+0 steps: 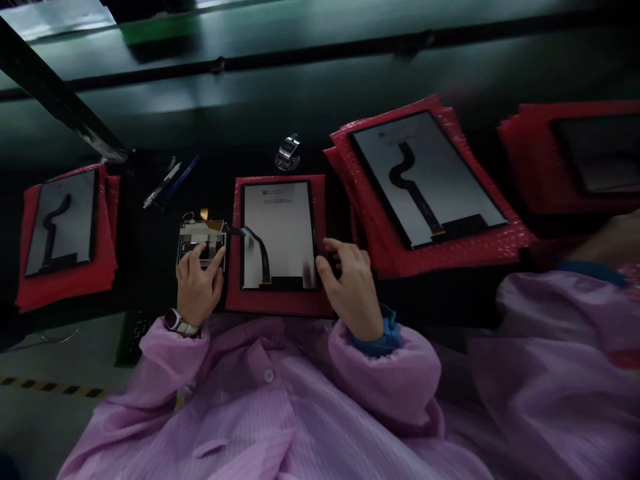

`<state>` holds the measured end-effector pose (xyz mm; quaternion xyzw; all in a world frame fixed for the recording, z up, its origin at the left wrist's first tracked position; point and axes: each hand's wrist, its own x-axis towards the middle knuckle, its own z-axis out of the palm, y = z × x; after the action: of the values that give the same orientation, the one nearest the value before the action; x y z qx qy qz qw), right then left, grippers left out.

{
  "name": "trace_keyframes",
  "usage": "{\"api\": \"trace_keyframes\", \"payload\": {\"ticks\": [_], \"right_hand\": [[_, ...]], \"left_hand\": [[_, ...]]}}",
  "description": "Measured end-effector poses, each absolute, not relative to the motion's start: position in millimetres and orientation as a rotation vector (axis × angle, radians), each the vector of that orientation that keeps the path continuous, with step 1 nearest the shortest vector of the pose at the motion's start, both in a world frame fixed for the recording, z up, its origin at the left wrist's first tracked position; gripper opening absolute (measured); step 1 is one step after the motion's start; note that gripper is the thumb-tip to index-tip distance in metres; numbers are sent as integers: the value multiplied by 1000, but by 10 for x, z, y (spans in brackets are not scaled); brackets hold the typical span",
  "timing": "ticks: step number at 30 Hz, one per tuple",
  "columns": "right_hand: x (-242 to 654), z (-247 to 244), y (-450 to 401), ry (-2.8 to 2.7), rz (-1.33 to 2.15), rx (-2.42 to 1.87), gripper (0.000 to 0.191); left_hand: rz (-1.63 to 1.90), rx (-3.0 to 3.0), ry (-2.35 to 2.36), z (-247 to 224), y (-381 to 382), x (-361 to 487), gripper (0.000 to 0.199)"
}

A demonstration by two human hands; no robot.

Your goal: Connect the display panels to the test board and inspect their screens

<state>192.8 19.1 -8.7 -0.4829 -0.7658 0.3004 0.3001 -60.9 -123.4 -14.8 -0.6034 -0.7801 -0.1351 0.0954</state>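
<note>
A display panel [280,233] lies face down on a red bubble-wrap sheet [277,303] in front of me. Its black ribbon cable [263,257] runs left to a small circuit board in a frame [200,233]. My left hand [199,283] rests on that board with its fingers apart, thumb and fingertips touching it. Over the right edge of the panel is my right hand [351,287], fingers apart and slightly curled, holding nothing. Whether its fingertips touch the panel, I cannot tell.
Display panels on red wrap lie at the left [63,223], right [425,180] and far right [605,153]. Pens [167,183] and a shiny metal object [289,153] sit behind. A co-worker's arm [575,300] is at the right.
</note>
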Motion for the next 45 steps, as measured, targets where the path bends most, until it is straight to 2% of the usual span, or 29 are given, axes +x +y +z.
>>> {"api": "trace_keyframes", "payload": {"ticks": [5,11,16,19,25,34,38,43,45], "right_hand": [[1959,-181,-62,-2079,776,-1335,44],[1838,-177,-177,-2004,818,-1385,54],[1840,-127,-52,-1861,1108,-1440,62],[1853,16,-45,-1773,1189,-1391,58],[1658,436,-297,-1895,823,-1243,45],[1669,546,-248,-1872,941,-1130,40],[1512,803,-355,-1913,941,-940,40],[1144,895,-444,-1995,1134,-478,46],[1034,760,-435,-1961,1223,-390,48]], "left_hand": [[-770,-2071,-2075,-66,-1266,-322,38],[-706,-2099,-2197,-92,-1237,14,36],[-777,-2067,-2279,-93,-1232,2,33],[-832,-2069,-2368,-39,-1250,-30,33],[-1008,-2103,-2592,119,-1280,-156,41],[-1179,-2060,-2673,91,-1355,-173,45],[-1542,-1916,-2741,218,-1318,-313,38],[-2481,-1355,-2248,608,-938,-470,38],[-2668,-1250,-2309,737,-794,-503,45]]}}
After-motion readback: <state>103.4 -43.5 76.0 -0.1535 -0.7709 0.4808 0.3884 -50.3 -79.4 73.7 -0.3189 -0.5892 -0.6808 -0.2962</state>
